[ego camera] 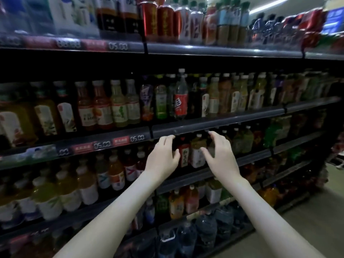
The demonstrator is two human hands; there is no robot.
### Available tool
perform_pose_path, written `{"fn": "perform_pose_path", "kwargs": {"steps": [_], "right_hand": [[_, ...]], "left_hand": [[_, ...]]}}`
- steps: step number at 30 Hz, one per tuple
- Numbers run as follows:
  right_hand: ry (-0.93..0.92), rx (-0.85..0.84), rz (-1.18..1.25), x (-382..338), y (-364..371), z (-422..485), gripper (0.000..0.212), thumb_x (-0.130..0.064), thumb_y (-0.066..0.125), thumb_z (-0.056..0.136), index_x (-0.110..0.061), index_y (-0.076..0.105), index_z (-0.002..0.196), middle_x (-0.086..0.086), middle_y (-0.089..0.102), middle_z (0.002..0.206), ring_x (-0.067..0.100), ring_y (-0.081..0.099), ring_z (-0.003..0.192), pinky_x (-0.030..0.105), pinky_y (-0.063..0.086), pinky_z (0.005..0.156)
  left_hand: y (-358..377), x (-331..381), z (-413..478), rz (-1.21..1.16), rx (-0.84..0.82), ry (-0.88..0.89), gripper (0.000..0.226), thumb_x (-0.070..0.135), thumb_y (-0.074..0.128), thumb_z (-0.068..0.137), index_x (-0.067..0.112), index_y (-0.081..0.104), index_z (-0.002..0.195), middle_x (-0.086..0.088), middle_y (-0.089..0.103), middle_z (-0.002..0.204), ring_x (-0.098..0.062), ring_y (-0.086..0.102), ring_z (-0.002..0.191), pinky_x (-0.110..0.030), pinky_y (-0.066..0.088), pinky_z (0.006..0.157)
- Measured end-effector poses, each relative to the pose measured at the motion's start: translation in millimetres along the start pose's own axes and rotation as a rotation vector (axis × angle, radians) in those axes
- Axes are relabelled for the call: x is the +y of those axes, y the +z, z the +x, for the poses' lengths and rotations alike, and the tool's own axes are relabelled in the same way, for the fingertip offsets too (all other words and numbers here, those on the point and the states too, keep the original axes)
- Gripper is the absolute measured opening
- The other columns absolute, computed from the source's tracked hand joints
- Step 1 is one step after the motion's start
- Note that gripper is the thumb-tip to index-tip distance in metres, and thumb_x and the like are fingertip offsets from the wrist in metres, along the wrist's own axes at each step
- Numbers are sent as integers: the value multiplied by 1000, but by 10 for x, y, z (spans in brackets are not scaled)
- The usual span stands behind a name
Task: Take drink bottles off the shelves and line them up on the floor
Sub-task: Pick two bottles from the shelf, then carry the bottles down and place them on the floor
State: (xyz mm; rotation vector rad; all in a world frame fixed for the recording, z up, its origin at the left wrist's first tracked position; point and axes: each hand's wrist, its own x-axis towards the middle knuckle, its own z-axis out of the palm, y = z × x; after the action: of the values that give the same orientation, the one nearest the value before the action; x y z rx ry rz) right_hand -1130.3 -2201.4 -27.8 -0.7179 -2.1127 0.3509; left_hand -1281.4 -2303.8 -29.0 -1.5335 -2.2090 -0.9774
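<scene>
Shelves full of drink bottles stand before me. My left hand (163,155) and my right hand (219,155) reach side by side toward the third shelf from the top, both with fingers spread and holding nothing. Between them stand a dark bottle with a red and white label (184,155) and a pale tea bottle with a white label (197,153), both upright on that shelf. My left fingertips touch the underside of the shelf rail (214,121) above. My right fingers hide part of a further bottle behind them.
A clear bottle with a red label (181,97) stands out on the shelf above. Large water jugs (206,231) fill the bottom shelf. Red cans (158,19) sit on the top shelf. Bare grey floor (307,220) shows at the lower right.
</scene>
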Motion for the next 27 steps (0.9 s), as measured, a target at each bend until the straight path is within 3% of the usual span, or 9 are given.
{"fn": "perform_pose_path", "kwargs": {"steps": [7, 12, 18, 24, 27], "right_hand": [[-24, -33, 62, 870, -172, 573, 66, -28, 55, 95, -23, 19, 150, 0, 35, 146, 15, 25, 137, 27, 29, 106], [-26, -126, 86, 1447, -112, 1207, 73, -27, 55, 96, -29, 8, 152, -3, 31, 147, 14, 27, 135, 19, 28, 99], [-46, -198, 78, 2002, -105, 1815, 74, -26, 53, 96, -33, 4, 152, -7, 30, 144, 11, 31, 128, 20, 37, 93], [-141, -256, 127, 2334, -43, 2254, 72, -24, 53, 96, -32, 8, 152, -6, 29, 147, 9, 25, 134, 16, 28, 96], [-200, -298, 148, 2406, -38, 2402, 71, -25, 52, 97, -34, 8, 152, -6, 29, 148, 9, 26, 135, 18, 30, 97]], "left_hand": [[623, 130, 771, 106, 33, -51, 54, 32, 45, 98, 22, 27, 148, -1, 36, 142, -18, 47, 119, -25, 48, 70], [1074, 113, 1493, 116, 88, -164, 56, 32, 44, 98, 29, 22, 150, -7, 30, 147, -24, 36, 128, -35, 51, 84], [1362, 115, 2369, 149, 256, -238, 68, 30, 48, 96, 38, 8, 151, -20, 12, 153, -38, 27, 134, -45, 41, 104], [1538, -13, 2939, 55, 264, -505, 100, 35, 61, 91, 39, -23, 145, -26, 16, 150, -45, 39, 126, -50, 47, 95], [1614, 30, 2983, 22, 336, -524, 103, 27, 63, 90, 43, -24, 144, -27, 24, 142, -44, 46, 117, -49, 50, 88]]}}
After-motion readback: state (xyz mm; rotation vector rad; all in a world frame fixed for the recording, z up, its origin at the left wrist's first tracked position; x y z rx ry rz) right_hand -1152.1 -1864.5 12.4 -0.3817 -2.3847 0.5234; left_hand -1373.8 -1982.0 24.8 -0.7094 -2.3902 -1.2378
